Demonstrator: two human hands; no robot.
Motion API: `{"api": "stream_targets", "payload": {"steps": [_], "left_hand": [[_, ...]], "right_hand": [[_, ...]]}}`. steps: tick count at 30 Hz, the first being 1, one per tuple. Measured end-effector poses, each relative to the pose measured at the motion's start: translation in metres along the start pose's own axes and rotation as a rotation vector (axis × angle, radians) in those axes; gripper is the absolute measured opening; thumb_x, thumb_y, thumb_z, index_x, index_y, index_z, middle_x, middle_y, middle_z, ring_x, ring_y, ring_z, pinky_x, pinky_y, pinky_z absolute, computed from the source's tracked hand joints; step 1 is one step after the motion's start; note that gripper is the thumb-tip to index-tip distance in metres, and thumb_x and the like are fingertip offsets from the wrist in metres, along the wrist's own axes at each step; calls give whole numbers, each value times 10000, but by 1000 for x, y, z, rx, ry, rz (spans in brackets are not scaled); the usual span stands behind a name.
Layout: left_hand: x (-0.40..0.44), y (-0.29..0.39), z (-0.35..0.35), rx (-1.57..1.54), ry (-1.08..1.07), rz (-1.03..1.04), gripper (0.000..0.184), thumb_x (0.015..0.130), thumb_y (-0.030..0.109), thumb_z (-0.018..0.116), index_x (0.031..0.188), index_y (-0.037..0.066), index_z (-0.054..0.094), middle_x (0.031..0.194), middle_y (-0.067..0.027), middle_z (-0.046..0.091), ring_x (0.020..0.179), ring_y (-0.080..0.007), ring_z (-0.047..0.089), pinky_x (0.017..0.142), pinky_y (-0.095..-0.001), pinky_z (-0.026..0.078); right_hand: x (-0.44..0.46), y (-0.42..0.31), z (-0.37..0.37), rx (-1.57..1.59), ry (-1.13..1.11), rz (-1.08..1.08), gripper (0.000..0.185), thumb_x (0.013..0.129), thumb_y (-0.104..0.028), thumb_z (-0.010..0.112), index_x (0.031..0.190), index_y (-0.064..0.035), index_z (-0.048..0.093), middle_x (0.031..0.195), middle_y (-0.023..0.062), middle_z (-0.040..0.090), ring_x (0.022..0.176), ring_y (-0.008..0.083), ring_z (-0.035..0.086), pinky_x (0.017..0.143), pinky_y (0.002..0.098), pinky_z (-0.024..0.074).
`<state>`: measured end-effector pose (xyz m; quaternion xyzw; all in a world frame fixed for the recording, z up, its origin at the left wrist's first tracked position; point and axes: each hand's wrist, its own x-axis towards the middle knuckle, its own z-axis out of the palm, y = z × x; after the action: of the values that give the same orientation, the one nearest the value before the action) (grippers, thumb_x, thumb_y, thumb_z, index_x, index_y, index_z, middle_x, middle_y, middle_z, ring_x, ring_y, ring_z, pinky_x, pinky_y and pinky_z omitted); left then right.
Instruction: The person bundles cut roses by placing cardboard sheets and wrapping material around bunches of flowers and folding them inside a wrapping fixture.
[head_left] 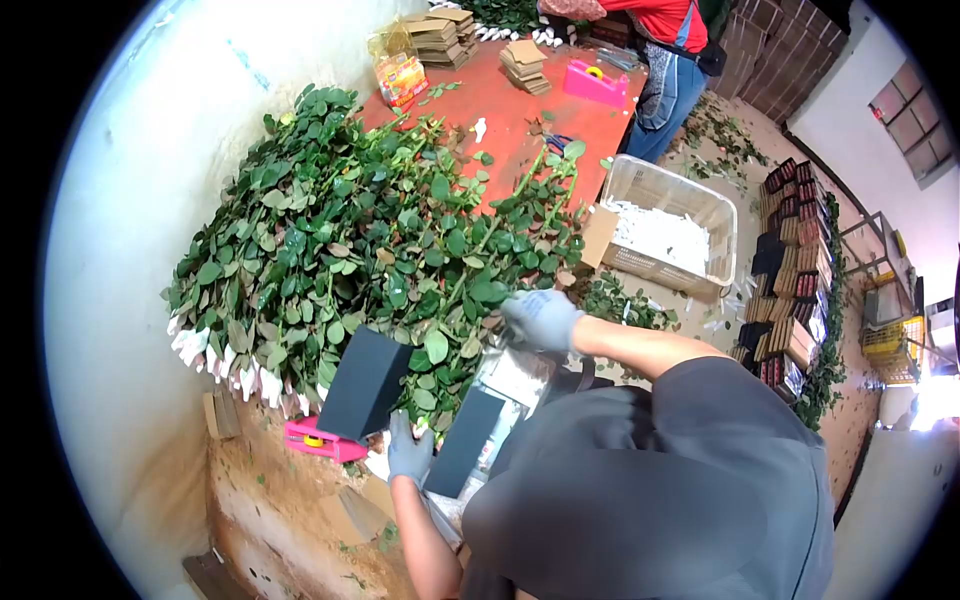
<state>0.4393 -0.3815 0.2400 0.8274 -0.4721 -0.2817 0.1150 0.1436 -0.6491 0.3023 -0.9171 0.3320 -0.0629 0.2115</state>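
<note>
My left hand (pixel 409 450), in a grey glove, is beside the lower end of a dark box (pixel 365 385), at the base of some leafy stems (pixel 430 380); its fingers point up and look slightly apart. My right hand (pixel 541 319), also gloved, lies at the right edge of the leaves with its fingers curled among them; what it grips is hidden. Between my hands, a second dark panel (pixel 466 443) rests on clear wrapping (pixel 515 375). A large pile of leafy stems (pixel 330 235), with white-wrapped heads at its lower left, covers the left part of the red table (pixel 505 150).
Pink tape dispensers (pixel 325 440) (pixel 596 84) sit at the lower left and the table's far end. A clear crate (pixel 725 215) of white pieces stands to the right. Another person (pixel 675 60) is at the back. Stacked boxes (pixel 790 270) line the floor.
</note>
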Motion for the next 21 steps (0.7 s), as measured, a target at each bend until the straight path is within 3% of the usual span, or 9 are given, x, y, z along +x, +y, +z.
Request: {"api": "stream_targets", "payload": {"steps": [3,4,6,8,11,13,17,18,21], "left_hand": [[-2,-15,1,-278,1,-2,599,929,202,631,1448,-45,465,1474,-202,470,1278,-286,530,1074,-332,427],[-5,-18,7,-614,31,-32,556,945,162,627,1443,-38,480,1426,-152,499,1213,-231,535,1030,-316,443],[-16,-29,18,-926,115,-119,499,975,112,617,1445,-12,505,1303,-65,576,1004,-130,553,859,-265,478],[-34,-40,27,-966,285,-115,494,996,119,615,1469,26,508,1159,-19,657,771,-51,567,632,-207,475],[-85,-26,18,-933,408,-313,415,1035,227,568,1396,23,585,1034,-45,677,771,-85,620,647,-217,487],[-118,-28,29,-1062,560,-335,352,1035,218,566,1321,29,646,949,-27,667,744,-74,615,620,-220,478],[-188,4,75,-1033,796,-533,269,1019,182,588,1209,22,691,935,-26,677,713,-71,619,581,-222,466],[-199,4,108,-1056,895,-499,242,1008,169,598,1170,24,705,936,-26,693,712,-84,628,584,-244,482],[-237,37,201,-1017,816,-699,253,987,169,620,1153,-5,698,924,-66,717,766,-101,668,662,-266,528]], "right_hand": [[-43,18,18,0,77,61,170,905,-207,572,942,-62,652,880,162,678,827,361,690,713,476,546],[-56,19,18,7,68,92,173,909,-213,572,943,-65,655,885,165,679,832,363,691,716,478,546],[-80,20,22,20,47,130,182,924,-234,580,955,-74,663,916,173,680,869,372,686,735,485,542],[-103,20,30,38,13,125,190,931,-247,595,1008,-85,658,956,171,673,903,368,673,764,482,530],[-125,12,39,39,-84,39,215,937,-265,620,1050,-88,665,961,154,671,899,370,664,778,483,523],[-130,7,48,35,-206,-48,223,934,-259,633,1072,-88,673,965,158,681,913,373,668,799,482,527],[-127,9,90,35,-547,-324,232,932,-262,637,1069,-84,694,1029,183,710,966,372,677,843,472,535],[-126,7,103,58,-647,-387,238,932,-265,637,1071,-81,693,1044,189,711,976,379,676,855,472,535],[-125,14,157,61,-910,-554,263,934,-269,636,1078,-61,708,1038,207,710,961,400,679,874,466,532]]}}
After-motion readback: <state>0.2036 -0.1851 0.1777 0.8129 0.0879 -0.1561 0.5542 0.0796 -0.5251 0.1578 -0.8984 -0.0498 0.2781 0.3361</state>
